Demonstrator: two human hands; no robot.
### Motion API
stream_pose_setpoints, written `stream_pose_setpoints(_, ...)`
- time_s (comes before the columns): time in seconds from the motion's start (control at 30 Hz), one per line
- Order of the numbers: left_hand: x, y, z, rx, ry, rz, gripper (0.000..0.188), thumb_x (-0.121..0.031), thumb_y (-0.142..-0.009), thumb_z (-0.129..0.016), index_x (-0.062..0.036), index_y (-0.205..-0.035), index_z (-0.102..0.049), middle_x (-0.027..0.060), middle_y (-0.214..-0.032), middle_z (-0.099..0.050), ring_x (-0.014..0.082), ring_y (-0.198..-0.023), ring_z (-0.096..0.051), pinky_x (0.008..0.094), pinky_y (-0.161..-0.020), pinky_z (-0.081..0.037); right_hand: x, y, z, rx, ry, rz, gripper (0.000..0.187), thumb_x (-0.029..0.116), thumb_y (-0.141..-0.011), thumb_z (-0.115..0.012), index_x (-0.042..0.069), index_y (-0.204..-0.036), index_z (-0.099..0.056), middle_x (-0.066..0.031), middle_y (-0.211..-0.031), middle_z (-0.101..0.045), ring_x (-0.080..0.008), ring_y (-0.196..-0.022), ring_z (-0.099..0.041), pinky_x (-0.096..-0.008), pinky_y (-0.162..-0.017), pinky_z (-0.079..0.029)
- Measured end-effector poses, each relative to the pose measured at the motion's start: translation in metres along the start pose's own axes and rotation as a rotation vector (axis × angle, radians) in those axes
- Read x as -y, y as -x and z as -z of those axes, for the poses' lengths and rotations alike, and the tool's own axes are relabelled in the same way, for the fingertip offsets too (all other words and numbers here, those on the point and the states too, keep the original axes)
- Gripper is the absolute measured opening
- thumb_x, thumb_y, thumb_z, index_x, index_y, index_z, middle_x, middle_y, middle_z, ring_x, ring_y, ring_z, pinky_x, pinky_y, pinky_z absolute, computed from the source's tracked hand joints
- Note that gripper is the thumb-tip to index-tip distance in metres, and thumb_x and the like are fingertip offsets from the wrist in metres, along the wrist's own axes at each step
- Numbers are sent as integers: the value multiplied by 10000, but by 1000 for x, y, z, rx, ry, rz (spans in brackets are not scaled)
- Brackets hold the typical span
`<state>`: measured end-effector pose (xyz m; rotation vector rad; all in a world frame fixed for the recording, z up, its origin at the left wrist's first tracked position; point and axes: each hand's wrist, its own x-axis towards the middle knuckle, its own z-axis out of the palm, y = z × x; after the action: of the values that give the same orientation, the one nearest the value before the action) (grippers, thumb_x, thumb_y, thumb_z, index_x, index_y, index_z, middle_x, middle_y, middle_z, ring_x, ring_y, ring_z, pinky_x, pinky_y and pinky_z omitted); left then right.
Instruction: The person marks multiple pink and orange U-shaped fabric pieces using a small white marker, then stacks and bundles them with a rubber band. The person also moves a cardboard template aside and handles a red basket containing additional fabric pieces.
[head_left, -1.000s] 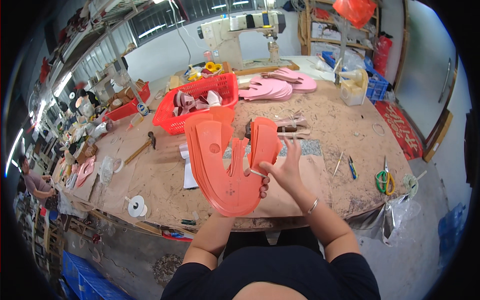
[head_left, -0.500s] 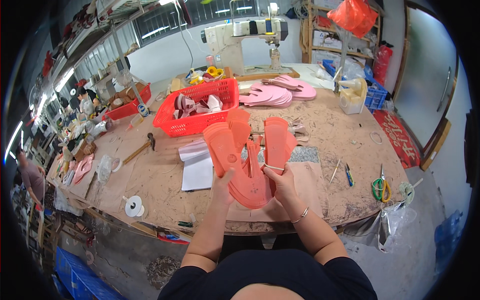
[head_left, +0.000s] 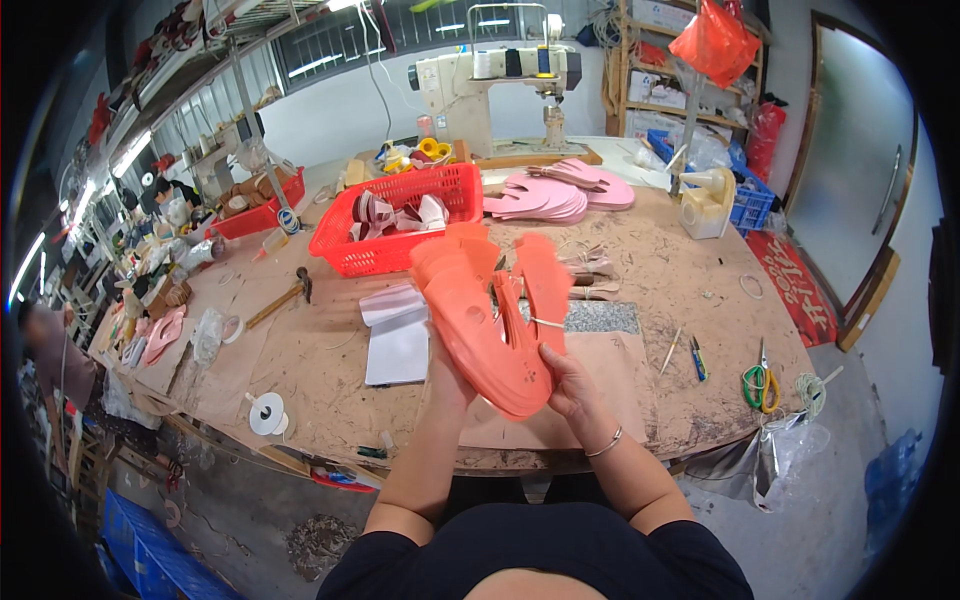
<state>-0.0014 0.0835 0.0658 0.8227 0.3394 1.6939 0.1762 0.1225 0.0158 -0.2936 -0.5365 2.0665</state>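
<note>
A stack of coral-red, U-shaped cut shoe-upper pieces (head_left: 490, 355) is held up over the near middle of the table. My left hand (head_left: 450, 378) is closed around its left edge, the fingers mostly hidden behind the stack. At the lower right edge my right hand (head_left: 570, 385) grips it, thumb on the front. A pale band (head_left: 547, 322) crosses the right arm of the stack. The upper ends are fanned apart and slightly blurred. Left of the stack lies an open white notebook (head_left: 395, 350).
Behind stands a red plastic basket (head_left: 400, 250) with scraps; pink cut pieces (head_left: 540, 197) lie to its right. A sewing machine (head_left: 500, 95) is at the back. On the table are a hammer (head_left: 285, 300), scissors (head_left: 762, 382), a cutter knife (head_left: 698, 358) and a white spool (head_left: 267, 413).
The stack has turned, with its lower end swung to the right, and its left pieces have shifted. My right hand has slid down from the band to the lower edge.
</note>
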Motion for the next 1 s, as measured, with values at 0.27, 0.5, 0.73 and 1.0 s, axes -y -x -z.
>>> stream_pose_setpoints(0.27,21,9,1,52,-280,-21,777,-637,-979,-286,-46,-1483,-276,129,-1441,-446,251,-1289,-490,411,-1069,-427,-25,12,-26,-245,210,125,549,154,-979,-581,37,-1453,-330,-165,-1436,-421,-272,-1303,-472,-417,-1071,-429)
stream_pose_setpoints(0.5,57,-28,-12,91,-657,-212,644,-500,-1032,-348,-22,-1463,-308,122,-1323,-511,191,-1181,-524,341,-995,-444,-21,36,-25,138,1291,644,662,153,-947,-609,22,-1504,-277,-118,-1459,-432,-199,-1318,-444,-347,-1087,-373)
stream_pose_setpoints(0.73,82,-9,-22,208,-1041,-87,726,-478,-956,-553,19,-1451,-362,193,-1332,-491,350,-1213,-476,411,-1052,-359,13,51,31,-221,736,494,401,289,-1074,-376,-23,-1261,-543,-90,-1187,-619,-122,-1066,-575,-265,-893,-478)
stream_pose_setpoints(1.0,95,12,-12,66,-1814,-170,1022,-616,-756,-721,-42,-1491,-300,188,-1558,-212,347,-1443,-228,475,-1133,-269,13,38,40,-288,329,514,309,120,-1045,-408,36,-1333,-481,-92,-1266,-588,-182,-1131,-594,-321,-986,-487)
